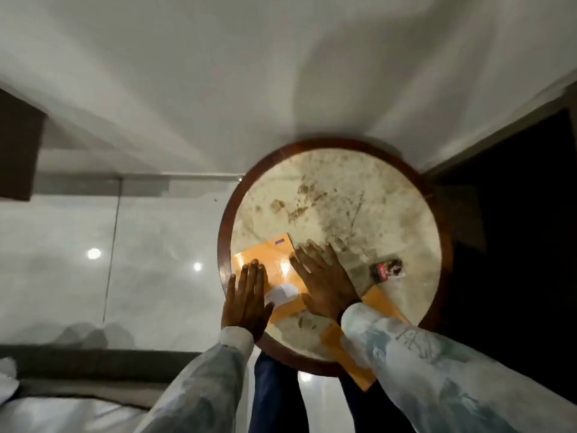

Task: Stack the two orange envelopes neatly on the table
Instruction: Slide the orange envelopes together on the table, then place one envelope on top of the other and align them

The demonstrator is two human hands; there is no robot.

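Head view, looking down on one round bench with a marble top and dark wooden rim. Two orange envelopes lie on it, apart and not stacked. The first envelope sits at the rim on your left, a small label at its far corner. Your left hand lies flat on its left part, fingers straight and together, gripping nothing. Your right hand presses flat across its right edge, fingers spread, likewise gripping nothing. The second envelope lies nearer you than the first, mostly hidden under your right sleeve, one corner overhanging the rim. One small dark packet rests on the marble to the right of the first envelope, clear of both.
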